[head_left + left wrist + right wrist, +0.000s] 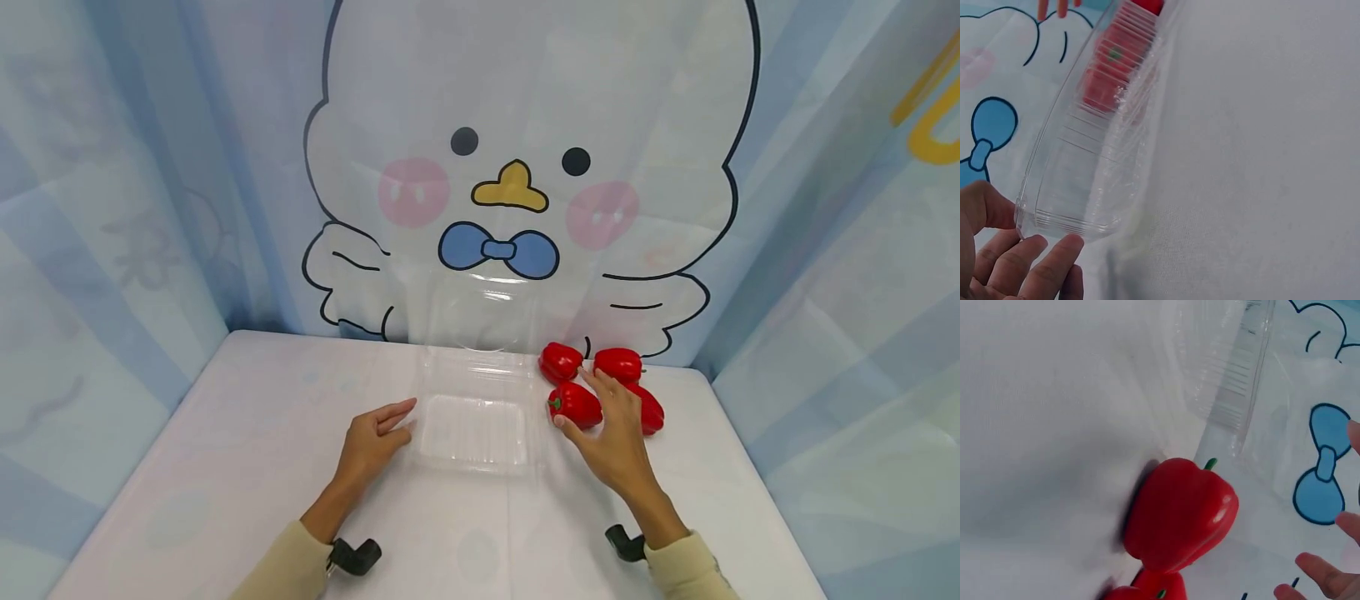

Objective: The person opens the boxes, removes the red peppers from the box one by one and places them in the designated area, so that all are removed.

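A clear plastic clamshell box (431,462) lies on the table with its lid (480,321) raised at the back. My left hand (367,442) is at its left side; in the left wrist view the thumb and fingers hold the edge of the box. Over the red bell peppers to the right, my right hand (618,437) is spread, thumb and fingers apart. Nearest to it is the front-left pepper (576,404), its green stem towards the box; this pepper (1179,515) stands clear of the fingers in the right wrist view.
Behind are two more peppers, one back left (560,362) and one back right (618,365). Another pepper (651,412) is partly hidden by the right hand. A white cloth covers the table (262,433), with a printed curtain (517,75) behind and at both sides.
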The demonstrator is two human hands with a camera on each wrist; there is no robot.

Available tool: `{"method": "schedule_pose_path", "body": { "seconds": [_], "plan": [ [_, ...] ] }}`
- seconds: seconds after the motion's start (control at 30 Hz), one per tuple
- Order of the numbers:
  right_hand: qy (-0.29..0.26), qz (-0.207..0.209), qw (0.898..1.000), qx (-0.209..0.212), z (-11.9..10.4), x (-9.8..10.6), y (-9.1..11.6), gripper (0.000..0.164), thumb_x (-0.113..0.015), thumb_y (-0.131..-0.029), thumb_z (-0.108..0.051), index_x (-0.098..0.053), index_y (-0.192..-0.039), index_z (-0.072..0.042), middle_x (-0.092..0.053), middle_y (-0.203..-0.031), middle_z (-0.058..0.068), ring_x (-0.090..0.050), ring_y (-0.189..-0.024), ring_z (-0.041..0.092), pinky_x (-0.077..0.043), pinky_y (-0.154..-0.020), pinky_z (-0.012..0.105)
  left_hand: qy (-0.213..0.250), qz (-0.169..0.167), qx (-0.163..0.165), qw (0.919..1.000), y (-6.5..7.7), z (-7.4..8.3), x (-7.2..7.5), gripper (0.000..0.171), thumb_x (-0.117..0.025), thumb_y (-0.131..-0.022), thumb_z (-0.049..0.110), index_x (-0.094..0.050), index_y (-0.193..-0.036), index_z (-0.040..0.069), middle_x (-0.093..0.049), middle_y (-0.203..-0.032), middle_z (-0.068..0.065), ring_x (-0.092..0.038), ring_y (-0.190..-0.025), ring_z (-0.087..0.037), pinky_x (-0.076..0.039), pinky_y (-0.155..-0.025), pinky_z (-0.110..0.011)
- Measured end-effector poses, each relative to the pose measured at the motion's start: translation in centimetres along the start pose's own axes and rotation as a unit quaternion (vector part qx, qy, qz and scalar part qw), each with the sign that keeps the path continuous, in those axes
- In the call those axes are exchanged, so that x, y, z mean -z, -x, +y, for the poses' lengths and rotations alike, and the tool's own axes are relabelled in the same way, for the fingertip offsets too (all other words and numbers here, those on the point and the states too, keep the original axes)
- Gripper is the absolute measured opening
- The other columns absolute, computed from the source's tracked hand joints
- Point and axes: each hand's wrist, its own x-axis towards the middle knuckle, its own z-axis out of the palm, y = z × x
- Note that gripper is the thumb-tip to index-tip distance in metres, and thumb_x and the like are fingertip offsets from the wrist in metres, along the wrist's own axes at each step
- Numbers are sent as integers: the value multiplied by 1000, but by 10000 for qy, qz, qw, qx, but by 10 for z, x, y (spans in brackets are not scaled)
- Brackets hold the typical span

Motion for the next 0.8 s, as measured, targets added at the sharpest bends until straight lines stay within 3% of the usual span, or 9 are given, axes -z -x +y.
{"method": "schedule_pose_path", "body": {
  "seconds": [0.23, 0.4, 0.5, 0.67, 0.8],
  "plan": [
    [31, -348, 9994, 75, -21, -3, 3, 100, -92, -80, -31, -40, -165, -26, -31, -173, 14, -27, -158, 40, -48, -109, 73, -31, 41, -3, 10000, 15, 1, -1, 45, -71, -98, 14, -68, -143, 18, -69, -145, -5, -64, -139, -25, -54, -113, -46],
    [28, -413, 9990, 157, -34, -9, 3, 101, -91, -80, -36, -38, -165, -26, -32, -172, 13, -24, -160, 42, -35, -116, 78, -36, 122, 43, 9999, 23, -1, -3, 44, -71, -98, 14, -69, -142, 18, -70, -143, -3, -66, -136, -23, -56, -110, -42],
    [60, -400, 9989, 246, -40, -15, 2, 103, -91, -80, -40, -36, -166, -30, -32, -172, 11, -23, -160, 41, -24, -120, 82, -46, 148, 50, 9999, 27, -2, -4, 45, -71, -97, 14, -69, -142, 19, -71, -142, -4, -68, -133, -22, -59, -105, -34],
    [177, -375, 9979, 492, -50, -23, 2, 102, -89, -80, -47, -36, -166, -32, -32, -173, 10, -27, -158, 42, -25, -119, 84, 30, 132, -27, 9999, 32, -2, -4, 46, -71, -95, 9, -70, -141, 17, -72, -139, -7, -70, -130, -23, -55, -91, -13],
    [403, -377, 9967, 599, -59, -27, 3, 102, -87, -80, -50, -36, -166, -31, -33, -174, 12, -29, -157, 44, -30, -118, 82, 145, 89, -58, 9998, 36, -2, -4, 46, -72, -94, 7, -70, -140, 14, -72, -139, -9, -70, -129, -25, -56, -88, -12]
  ]
}}
